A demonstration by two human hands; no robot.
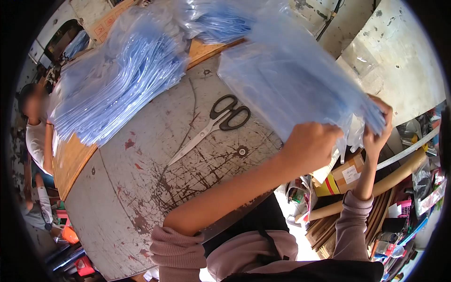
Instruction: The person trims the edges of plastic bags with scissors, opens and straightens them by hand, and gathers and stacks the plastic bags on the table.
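Note:
My left hand (311, 146) is closed in a fist at the near edge of a stack of thin bluish clear plastic bags (282, 89). My right hand (378, 126) grips the gathered end of several bags, thumb below and fingers over the top. The bags in this bundle fan back across the table, and the upper ones are slightly blurred. Black-handled scissors (217, 121) lie on the worn metal table (127, 207) to the left, blades pointing toward me and slightly spread.
A large fanned pile of plastic bags (127, 89) lies at the far left, partly on a wooden board (75, 162). More bags (218, 23) lie behind. A person (37, 131) is at the left. Cardboard boxes (347, 175) and a long tube (399, 171) are below right.

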